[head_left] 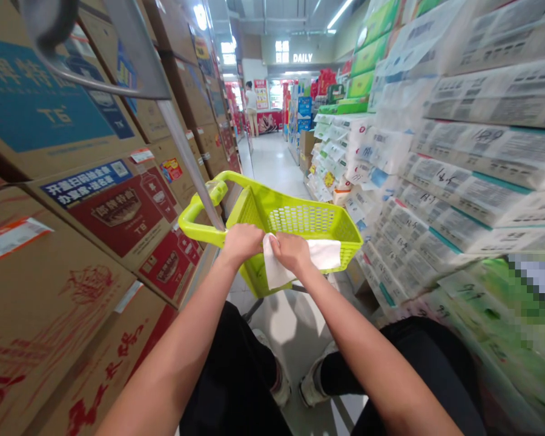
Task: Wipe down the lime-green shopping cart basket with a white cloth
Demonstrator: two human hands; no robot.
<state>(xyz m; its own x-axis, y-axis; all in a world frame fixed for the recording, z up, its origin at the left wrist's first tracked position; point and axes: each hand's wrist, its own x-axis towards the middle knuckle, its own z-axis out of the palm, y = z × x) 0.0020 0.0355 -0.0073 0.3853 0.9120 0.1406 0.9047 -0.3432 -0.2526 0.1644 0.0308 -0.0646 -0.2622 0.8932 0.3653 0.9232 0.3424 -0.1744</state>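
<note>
A lime-green shopping basket [345,227] with a holed side wall stands low in front of me, a long looped handle part at its left end. My left hand [244,243] is closed round the near rim, close to that handle. Right beside it, my right hand [292,251] is closed on a white cloth [277,272], pressing it against the same rim. One part of the cloth hangs down between my hands, and another stretches out to the right over the basket's side. My fingertips are mostly hidden behind the rim and cloth.
Cardboard cartons [109,212] are stacked along the left. A grey metal pole [186,151] slants down in front of them to the basket. Wrapped paper packs [472,194] pile up on the right. The aisle floor [272,158] runs back to a standing person [251,106].
</note>
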